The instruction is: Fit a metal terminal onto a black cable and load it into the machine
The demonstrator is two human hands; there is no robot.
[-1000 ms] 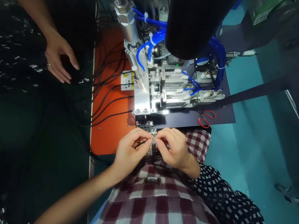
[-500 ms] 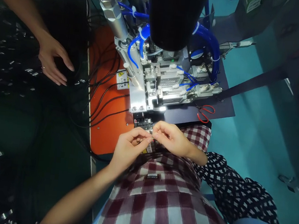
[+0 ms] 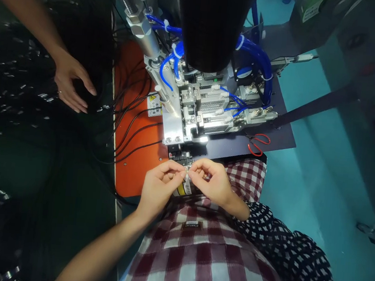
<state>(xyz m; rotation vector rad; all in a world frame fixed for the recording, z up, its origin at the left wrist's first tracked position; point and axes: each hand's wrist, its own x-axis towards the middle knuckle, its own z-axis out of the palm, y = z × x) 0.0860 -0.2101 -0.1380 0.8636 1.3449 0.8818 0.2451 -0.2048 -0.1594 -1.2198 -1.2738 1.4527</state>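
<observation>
In front of the checked apron (image 3: 194, 242), my left hand (image 3: 160, 184) and my right hand (image 3: 211, 182) meet with thumbs and fingertips pinched together. Between the fingertips shows a tiny pale, thin piece (image 3: 187, 169), too small to name. Both hands are just above the front edge of a machine (image 3: 207, 109) with metal slides and blue air tubes. Directly beyond the fingers sits a small black fixture (image 3: 181, 155). A yellow and white label (image 3: 184, 188) shows partly under my hands.
Red-handled scissors (image 3: 258, 144) lie on the dark plate (image 3: 219, 150) to the right. Black cables (image 3: 132, 126) cross the orange base (image 3: 133, 166). Another person's hand (image 3: 74, 81) is over the dark surface at left, strewn with small shiny pieces. A black cylinder (image 3: 214, 28) hangs overhead.
My right hand has shifted slightly left and turned, its fingertips now against the left ones. The pale piece between them shows more clearly. The view has tilted a little; the other person's hand stays put.
</observation>
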